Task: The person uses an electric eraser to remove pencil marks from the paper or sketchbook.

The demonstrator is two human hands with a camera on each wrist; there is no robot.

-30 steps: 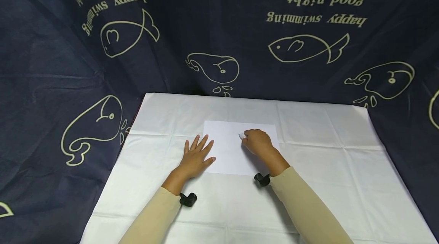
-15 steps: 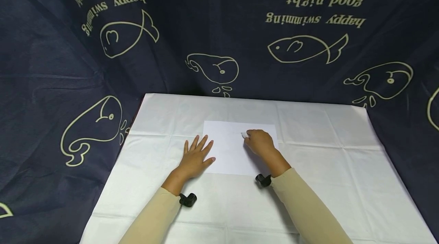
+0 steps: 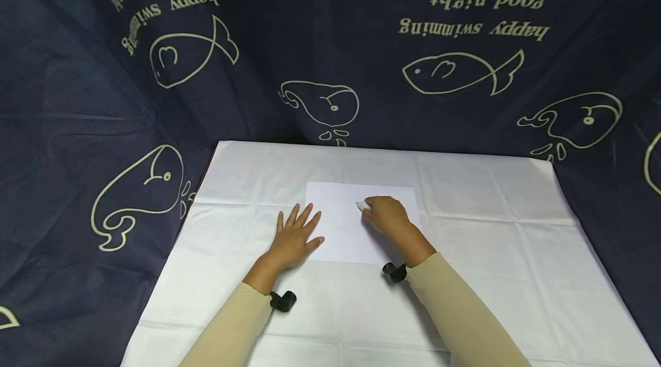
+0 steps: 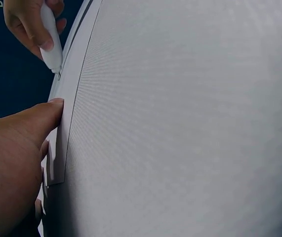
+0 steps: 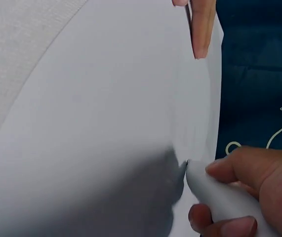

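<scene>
A white sheet of paper lies on the cloth. My left hand rests on its left edge with the fingers spread. In the left wrist view, the thumb of that hand lies on the paper. My right hand grips a white, fat-bodied correction pen with a fine metal tip. The tip points down at the upper right part of the sheet and seems to touch it. In the right wrist view, the correction pen is pinched between thumb and fingers. Very faint marks show near the tip.
A white cloth with fold creases covers the table. Behind and around it hangs a dark blue curtain printed with fish, whales and lettering. A small black camera sits on each wrist, such as the left wrist camera.
My right hand, with the correction pen, has shifted slightly right and then back left across the upper paper. The left hand and the sheet have stayed in place.
</scene>
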